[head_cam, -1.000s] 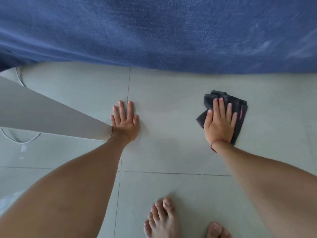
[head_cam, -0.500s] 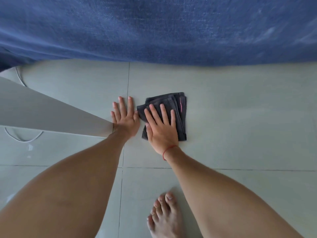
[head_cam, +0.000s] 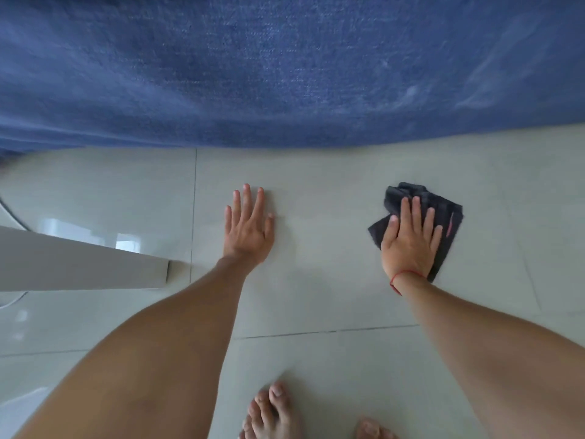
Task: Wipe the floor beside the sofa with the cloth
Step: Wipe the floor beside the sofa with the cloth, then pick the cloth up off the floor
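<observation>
A dark grey folded cloth (head_cam: 446, 223) lies on the pale tiled floor (head_cam: 316, 191) at the right. My right hand (head_cam: 410, 242) presses flat on it, fingers spread, with a red string around the wrist. My left hand (head_cam: 248, 231) rests flat on the bare floor to the left of the cloth, fingers apart and holding nothing. The blue fabric side of the sofa (head_cam: 285, 68) fills the top of the view, its lower edge just beyond both hands.
A pale flat panel (head_cam: 79, 264) juts in from the left edge, ending near my left wrist. A white cable (head_cam: 12, 213) curves on the floor behind it. My bare feet (head_cam: 272, 413) stand at the bottom edge.
My right hand slid the cloth from beside my left hand out to the right. My left hand stayed planted on the floor.
</observation>
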`<action>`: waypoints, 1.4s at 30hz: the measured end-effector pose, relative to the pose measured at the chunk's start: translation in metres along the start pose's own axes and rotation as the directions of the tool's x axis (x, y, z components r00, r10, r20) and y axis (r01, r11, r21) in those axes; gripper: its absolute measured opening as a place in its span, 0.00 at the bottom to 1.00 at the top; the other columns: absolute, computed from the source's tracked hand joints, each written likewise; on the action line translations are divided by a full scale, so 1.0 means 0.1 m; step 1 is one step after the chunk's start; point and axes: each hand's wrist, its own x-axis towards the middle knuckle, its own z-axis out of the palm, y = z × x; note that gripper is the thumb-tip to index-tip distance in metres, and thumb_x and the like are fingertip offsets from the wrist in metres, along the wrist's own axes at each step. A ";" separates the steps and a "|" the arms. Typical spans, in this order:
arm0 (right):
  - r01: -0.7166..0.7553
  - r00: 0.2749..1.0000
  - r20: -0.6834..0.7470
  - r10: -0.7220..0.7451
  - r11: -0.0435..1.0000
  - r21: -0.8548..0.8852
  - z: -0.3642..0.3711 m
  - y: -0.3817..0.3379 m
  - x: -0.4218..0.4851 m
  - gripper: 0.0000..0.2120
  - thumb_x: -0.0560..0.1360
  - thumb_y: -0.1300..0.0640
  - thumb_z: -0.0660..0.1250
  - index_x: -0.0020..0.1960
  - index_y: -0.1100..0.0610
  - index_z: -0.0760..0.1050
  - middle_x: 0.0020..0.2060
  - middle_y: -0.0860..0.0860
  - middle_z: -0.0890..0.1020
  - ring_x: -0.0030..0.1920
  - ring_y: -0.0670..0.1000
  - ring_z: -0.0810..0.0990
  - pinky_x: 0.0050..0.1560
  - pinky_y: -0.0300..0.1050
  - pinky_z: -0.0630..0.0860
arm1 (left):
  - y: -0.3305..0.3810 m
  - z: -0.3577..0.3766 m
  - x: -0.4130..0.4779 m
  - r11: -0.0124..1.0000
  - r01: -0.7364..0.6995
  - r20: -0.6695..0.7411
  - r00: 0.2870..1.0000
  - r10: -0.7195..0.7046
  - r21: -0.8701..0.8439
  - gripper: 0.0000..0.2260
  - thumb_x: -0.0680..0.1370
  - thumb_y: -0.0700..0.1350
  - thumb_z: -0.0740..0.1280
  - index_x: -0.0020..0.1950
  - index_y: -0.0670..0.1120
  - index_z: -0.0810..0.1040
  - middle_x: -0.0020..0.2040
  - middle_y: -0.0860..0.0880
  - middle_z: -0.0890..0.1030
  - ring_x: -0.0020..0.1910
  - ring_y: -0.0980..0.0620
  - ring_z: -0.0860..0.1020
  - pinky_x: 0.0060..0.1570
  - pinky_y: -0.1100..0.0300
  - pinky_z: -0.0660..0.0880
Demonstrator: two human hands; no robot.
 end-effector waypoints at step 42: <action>-0.360 0.776 0.604 0.180 0.914 0.190 -0.44 -0.64 -0.63 0.17 0.77 0.56 0.66 0.63 0.64 0.73 0.63 0.59 0.78 0.64 0.59 0.76 0.59 0.47 0.75 | 0.98 -0.02 -0.49 0.902 0.430 0.408 0.831 -0.378 -0.041 0.26 0.78 0.46 0.66 0.71 0.37 0.63 0.67 0.39 0.72 0.65 0.40 0.74 0.61 0.53 0.75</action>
